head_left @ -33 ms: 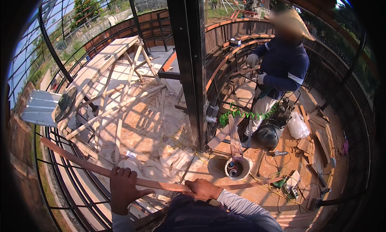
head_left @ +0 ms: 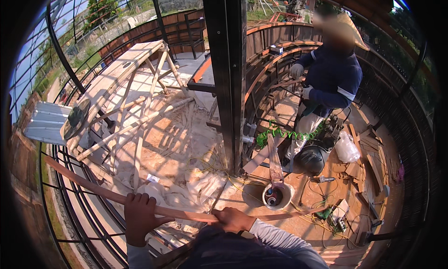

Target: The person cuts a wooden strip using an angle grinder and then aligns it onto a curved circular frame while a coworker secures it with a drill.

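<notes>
A long, thin wooden strip [head_left: 186,215] lies across in front of me and looks curved in this view. Over its left part my left hand [head_left: 141,217] is closed, fingers wrapped across the top and thumb stretched along it to the right. My right hand [head_left: 233,219] grips the same strip nearer my body, its fingers curled around it. Beyond that hand, the strip's right end reaches above the floor near a green-and-white power tool [head_left: 324,213]. Black metal bars [head_left: 88,213] run below the left part of the strip.
A black steel post [head_left: 226,82] stands ahead. Left of it is a bamboo trestle [head_left: 142,124] with a hat [head_left: 77,117]. At right, a co-worker [head_left: 331,78] stands near a bucket [head_left: 278,196] holding a handsaw [head_left: 275,164], wood offcuts [head_left: 357,170], cords and a green coiled hose [head_left: 275,134].
The post and co-worker sit slightly farther right in the picture. Both my hands and the strip have shifted a little left, with the grip unchanged.
</notes>
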The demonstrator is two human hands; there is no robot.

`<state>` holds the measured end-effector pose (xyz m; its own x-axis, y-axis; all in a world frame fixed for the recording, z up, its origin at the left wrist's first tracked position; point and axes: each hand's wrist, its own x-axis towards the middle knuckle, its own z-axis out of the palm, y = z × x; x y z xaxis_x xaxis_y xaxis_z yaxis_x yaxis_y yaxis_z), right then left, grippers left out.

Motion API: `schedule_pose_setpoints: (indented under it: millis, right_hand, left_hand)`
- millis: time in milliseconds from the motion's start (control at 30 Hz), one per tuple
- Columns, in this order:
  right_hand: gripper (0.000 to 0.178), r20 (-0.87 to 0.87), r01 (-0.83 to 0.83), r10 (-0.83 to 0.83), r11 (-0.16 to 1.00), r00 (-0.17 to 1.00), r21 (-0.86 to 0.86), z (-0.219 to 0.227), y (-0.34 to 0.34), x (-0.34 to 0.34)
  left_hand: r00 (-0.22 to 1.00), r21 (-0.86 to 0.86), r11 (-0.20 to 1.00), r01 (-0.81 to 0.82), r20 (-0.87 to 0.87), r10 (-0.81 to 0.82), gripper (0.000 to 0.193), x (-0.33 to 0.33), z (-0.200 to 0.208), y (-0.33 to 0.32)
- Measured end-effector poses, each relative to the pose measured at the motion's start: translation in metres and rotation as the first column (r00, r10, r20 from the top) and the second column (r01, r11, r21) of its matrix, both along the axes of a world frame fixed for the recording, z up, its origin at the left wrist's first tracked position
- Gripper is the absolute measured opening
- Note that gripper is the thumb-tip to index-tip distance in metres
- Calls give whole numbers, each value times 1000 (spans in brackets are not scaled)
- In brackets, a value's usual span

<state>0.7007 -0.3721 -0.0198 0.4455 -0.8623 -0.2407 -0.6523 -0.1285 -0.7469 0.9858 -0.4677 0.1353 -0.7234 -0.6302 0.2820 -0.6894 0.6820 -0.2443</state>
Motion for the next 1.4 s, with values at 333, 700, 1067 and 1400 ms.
schedule_pose_setpoints:
  millis: [333,700,1067,1400]
  right_hand:
    - [52,85,-6,27,972,996,-234,-5,-142,69]
    - [42,370,-394,523,841,767,-372,42,-223,195]
    - [39,259,-582,770,618,583,-528,73,-305,319]
    - [36,-23,-512,639,593,769,-621,66,-385,293]
  left_hand:
    - [930,-59,928,-367,-53,364,66,164,35,-68]
    - [745,-291,721,-629,40,666,53,227,184,-28]
    - [908,166,921,-354,-177,381,54,80,125,-147]
    - [969,613,788,56,-224,105,49,-60,-24,-199]
